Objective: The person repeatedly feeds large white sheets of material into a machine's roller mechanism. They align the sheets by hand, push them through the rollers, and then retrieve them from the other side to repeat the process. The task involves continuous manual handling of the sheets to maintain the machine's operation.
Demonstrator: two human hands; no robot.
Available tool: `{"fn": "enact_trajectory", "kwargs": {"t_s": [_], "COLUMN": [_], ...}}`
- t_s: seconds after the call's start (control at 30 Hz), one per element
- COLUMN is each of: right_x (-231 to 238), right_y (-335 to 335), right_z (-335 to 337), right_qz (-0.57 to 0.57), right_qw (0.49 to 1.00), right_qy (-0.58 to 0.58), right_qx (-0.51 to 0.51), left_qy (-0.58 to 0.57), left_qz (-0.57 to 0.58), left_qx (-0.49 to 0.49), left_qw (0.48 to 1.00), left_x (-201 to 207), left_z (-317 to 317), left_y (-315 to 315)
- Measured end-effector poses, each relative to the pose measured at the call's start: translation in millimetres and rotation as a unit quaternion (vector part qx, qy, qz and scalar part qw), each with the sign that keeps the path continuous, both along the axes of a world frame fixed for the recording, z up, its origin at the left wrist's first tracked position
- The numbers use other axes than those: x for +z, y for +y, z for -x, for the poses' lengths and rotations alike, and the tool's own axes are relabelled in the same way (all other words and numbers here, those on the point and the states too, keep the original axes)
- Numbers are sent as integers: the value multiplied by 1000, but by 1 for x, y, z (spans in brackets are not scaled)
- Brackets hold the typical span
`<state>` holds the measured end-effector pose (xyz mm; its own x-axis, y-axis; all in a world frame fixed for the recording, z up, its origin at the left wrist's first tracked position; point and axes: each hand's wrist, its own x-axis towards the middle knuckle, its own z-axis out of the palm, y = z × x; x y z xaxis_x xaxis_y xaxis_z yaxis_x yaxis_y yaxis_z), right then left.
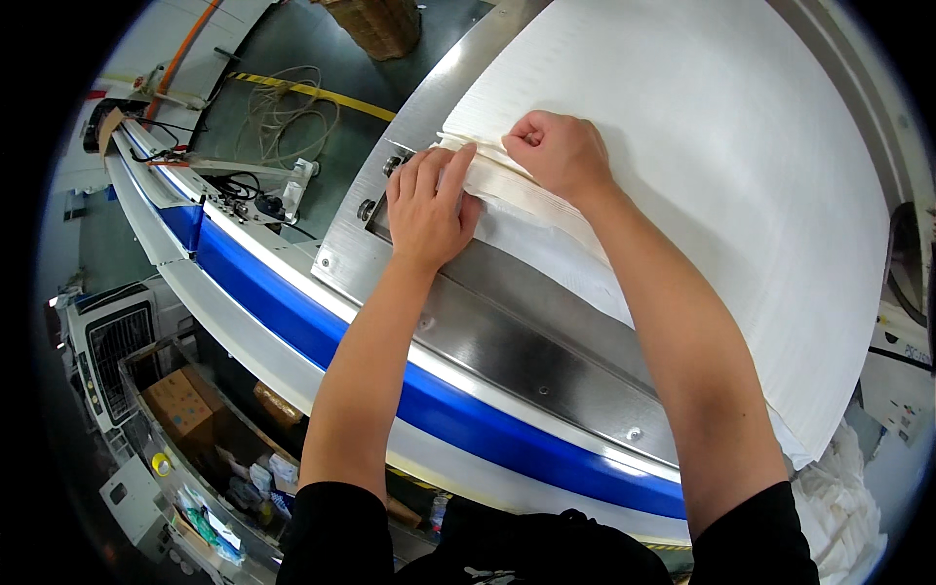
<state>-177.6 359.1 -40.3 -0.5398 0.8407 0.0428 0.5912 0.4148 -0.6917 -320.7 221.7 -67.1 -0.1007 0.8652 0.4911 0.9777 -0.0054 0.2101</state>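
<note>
A large white ribbed sheet spreads over the metal worktop. Along its near left edge runs a cream pleated strip, with a flap of thin white material below it. My left hand lies over the strip's left end and the metal beside it, fingers stretched forward and thumb apart. Just to the right, my right hand is closed, its curled fingers against the edge where sheet and strip meet. What those fingers hold, if anything, is hidden.
Two dark knobs stick up from the metal plate near my left hand. A blue band runs along the machine's front. Crumpled white material hangs at the right. A bin with cardboard boxes stands lower left; coiled cable lies on the floor.
</note>
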Motion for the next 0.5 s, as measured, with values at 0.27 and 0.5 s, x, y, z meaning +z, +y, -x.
{"fn": "enact_trajectory", "kwargs": {"t_s": [0.27,0.5], "right_x": [2,15], "right_y": [-2,-100], "right_z": [1,-81], "right_qz": [17,-142], "right_qw": [1000,990], "right_qy": [15,-7], "right_qx": [0,-23], "left_qy": [25,68], "left_qz": [17,239], "left_qx": [5,-108], "left_qw": [1000,963], "left_x": [9,46], "left_z": [1,27], "left_y": [-1,-6]}}
